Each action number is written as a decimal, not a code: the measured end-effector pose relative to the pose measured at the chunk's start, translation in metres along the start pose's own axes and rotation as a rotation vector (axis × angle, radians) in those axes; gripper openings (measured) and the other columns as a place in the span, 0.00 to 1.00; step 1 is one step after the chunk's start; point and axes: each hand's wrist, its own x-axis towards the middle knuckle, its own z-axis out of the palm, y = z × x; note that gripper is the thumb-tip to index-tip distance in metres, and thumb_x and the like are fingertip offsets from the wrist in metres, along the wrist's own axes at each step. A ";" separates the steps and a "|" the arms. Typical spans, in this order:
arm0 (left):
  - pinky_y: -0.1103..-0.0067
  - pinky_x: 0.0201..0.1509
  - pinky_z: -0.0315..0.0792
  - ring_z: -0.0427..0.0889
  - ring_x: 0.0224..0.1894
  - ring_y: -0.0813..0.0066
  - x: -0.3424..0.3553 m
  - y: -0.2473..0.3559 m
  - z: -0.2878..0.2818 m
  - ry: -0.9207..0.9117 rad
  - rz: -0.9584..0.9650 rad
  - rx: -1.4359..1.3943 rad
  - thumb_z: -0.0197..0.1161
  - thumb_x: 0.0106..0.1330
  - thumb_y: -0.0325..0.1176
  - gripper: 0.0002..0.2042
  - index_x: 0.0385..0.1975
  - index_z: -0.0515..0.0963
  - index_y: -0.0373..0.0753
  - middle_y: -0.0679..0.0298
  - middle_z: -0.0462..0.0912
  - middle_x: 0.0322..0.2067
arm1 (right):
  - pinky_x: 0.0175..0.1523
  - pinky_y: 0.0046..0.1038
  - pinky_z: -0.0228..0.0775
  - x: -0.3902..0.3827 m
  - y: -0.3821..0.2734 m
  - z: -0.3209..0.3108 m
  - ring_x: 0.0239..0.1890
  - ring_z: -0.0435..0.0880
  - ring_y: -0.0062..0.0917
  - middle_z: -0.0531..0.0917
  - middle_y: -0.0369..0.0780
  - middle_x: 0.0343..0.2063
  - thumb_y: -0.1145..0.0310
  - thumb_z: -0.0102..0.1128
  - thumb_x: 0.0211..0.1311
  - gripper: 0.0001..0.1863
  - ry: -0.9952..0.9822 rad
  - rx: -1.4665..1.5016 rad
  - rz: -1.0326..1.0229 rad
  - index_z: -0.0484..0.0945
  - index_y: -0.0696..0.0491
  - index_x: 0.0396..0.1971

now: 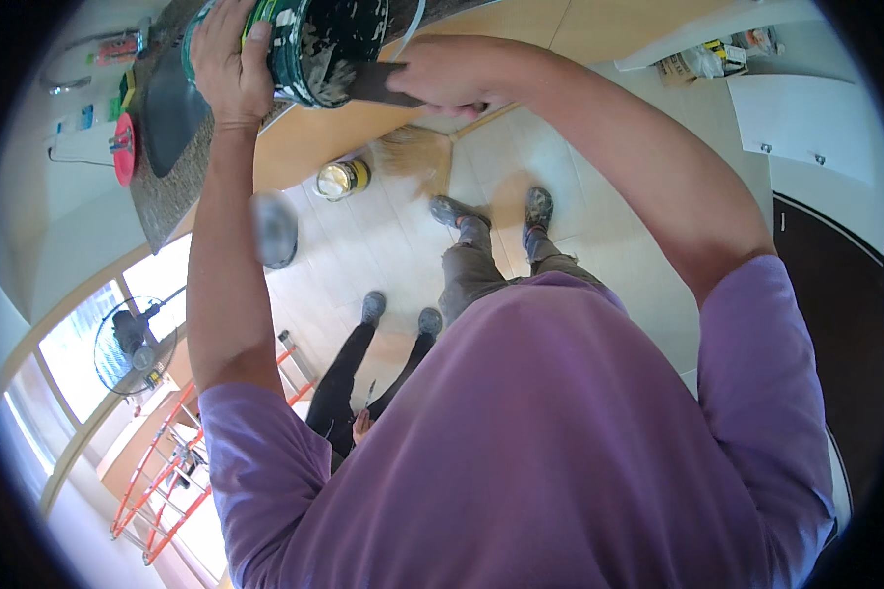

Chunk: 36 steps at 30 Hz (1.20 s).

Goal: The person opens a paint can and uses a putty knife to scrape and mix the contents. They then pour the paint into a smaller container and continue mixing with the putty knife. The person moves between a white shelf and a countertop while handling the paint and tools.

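At the top of the head view, a dark green paint bucket [309, 61] is tipped on its side, its mouth facing right. My left hand [228, 67] grips the bucket's outer wall, thumb along the side. In my right hand [452, 77] is a putty knife [375, 84]. Its wide dark blade reaches the bucket's mouth at the lower rim. Greyish, smeared filler coats the inside and the rim. A pale curved handle wire [414, 27] hangs off the bucket. My fingers hide the knife's handle.
Beside the bucket, a stone counter [159, 201] holds a dark sink [175, 103]. A yellow tub [342, 180] stands on the floor below. Another person's legs [344, 378] are behind me at left, near an orange ladder [157, 491] and a fan [136, 344].
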 end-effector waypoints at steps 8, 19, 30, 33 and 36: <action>0.62 0.73 0.59 0.76 0.63 0.51 0.014 -0.003 0.006 -0.026 0.021 -0.109 0.50 0.71 0.48 0.24 0.58 0.82 0.43 0.53 0.83 0.57 | 0.22 0.34 0.71 0.085 -0.009 -0.019 0.16 0.76 0.29 0.83 0.43 0.25 0.71 0.55 0.66 0.09 0.144 0.545 -0.014 0.82 0.60 0.34; 0.61 0.73 0.61 0.75 0.65 0.50 0.005 0.018 0.008 -0.052 0.030 0.034 0.39 0.74 0.51 0.31 0.58 0.79 0.32 0.49 0.82 0.58 | 0.46 0.42 0.83 0.081 -0.014 0.040 0.40 0.91 0.42 0.90 0.48 0.35 0.72 0.70 0.46 0.08 0.241 -0.427 -0.321 0.90 0.57 0.29; 0.60 0.73 0.60 0.75 0.63 0.48 -0.003 0.009 0.001 -0.037 -0.011 -0.030 0.42 0.74 0.52 0.30 0.58 0.81 0.33 0.49 0.82 0.57 | 0.48 0.41 0.83 0.064 0.010 0.019 0.43 0.90 0.42 0.89 0.50 0.40 0.72 0.64 0.55 0.11 0.552 -0.192 -0.323 0.88 0.60 0.36; 0.59 0.73 0.60 0.74 0.64 0.47 -0.004 0.009 0.003 -0.046 -0.007 -0.052 0.41 0.73 0.52 0.31 0.57 0.80 0.32 0.48 0.82 0.57 | 0.39 0.40 0.83 0.095 -0.028 0.020 0.31 0.90 0.40 0.89 0.49 0.28 0.76 0.61 0.53 0.09 0.233 -0.607 -0.566 0.88 0.64 0.29; 0.59 0.74 0.59 0.74 0.64 0.46 -0.004 0.012 0.002 -0.055 -0.031 -0.064 0.40 0.73 0.51 0.31 0.58 0.80 0.31 0.47 0.81 0.58 | 0.32 0.38 0.81 0.113 -0.031 -0.009 0.25 0.89 0.37 0.87 0.47 0.20 0.73 0.61 0.54 0.10 0.000 -0.435 -0.481 0.88 0.62 0.23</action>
